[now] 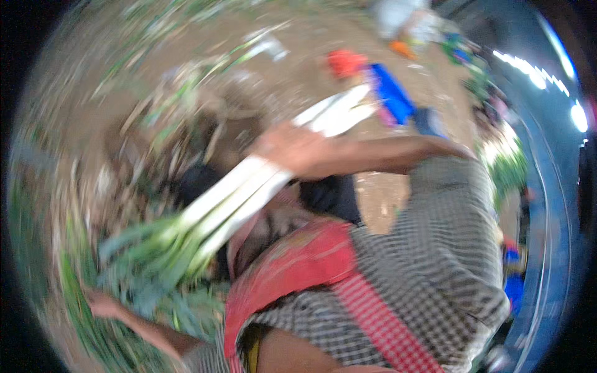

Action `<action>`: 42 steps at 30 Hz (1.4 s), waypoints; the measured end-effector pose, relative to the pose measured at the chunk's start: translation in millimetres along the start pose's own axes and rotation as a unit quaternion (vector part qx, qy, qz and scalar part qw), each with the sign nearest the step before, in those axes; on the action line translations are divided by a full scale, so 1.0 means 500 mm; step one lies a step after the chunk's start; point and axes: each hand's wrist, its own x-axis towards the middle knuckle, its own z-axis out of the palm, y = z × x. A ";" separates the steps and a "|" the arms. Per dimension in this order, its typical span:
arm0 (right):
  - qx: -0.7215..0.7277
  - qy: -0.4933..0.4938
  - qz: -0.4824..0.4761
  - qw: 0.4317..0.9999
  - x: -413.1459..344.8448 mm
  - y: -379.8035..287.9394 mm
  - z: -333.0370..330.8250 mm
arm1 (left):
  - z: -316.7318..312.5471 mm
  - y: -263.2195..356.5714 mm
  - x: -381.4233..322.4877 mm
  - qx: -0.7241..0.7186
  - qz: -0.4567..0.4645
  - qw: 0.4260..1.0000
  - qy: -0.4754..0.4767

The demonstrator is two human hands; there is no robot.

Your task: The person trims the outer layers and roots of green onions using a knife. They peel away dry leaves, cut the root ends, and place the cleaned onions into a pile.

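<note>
My right hand [291, 149] is closed around a bundle of several leeks [233, 200], held diagonally in front of my body. Their white root ends point to the upper right, and the blue-green leaves fan out to the lower left. Down at the lower left, my left hand [100, 302] reaches among long green leaves [77, 289]. Blur hides its fingers, so whether it grips any leaf is unclear. More leek leaves [196, 310] lie between that arm and my red apron [298, 256].
Brown ground [298, 28] bears scattered leaves and dry stalks [135, 182]. Beyond the root ends are a blurred red object [345, 63] and a blue one [392, 93]. A whitish shape [401, 18] is at the top. Another leek pile [506, 163] lies far right.
</note>
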 end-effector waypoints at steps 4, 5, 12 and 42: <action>-0.236 -0.163 0.039 0.957 -0.053 0.032 -0.073 | -0.264 -0.069 0.116 -0.351 -0.202 0.903 0.141; -0.303 -0.119 -0.012 0.945 -0.074 0.050 -0.083 | -0.359 -0.050 0.144 -0.415 -0.221 0.870 0.146; -0.352 0.002 -0.130 0.927 -0.066 0.031 -0.073 | -0.654 -0.001 0.107 -0.644 0.021 0.764 0.036; -0.291 -0.114 0.034 0.949 -0.097 -0.015 -0.085 | -0.457 0.265 0.105 -0.549 0.046 0.777 -0.304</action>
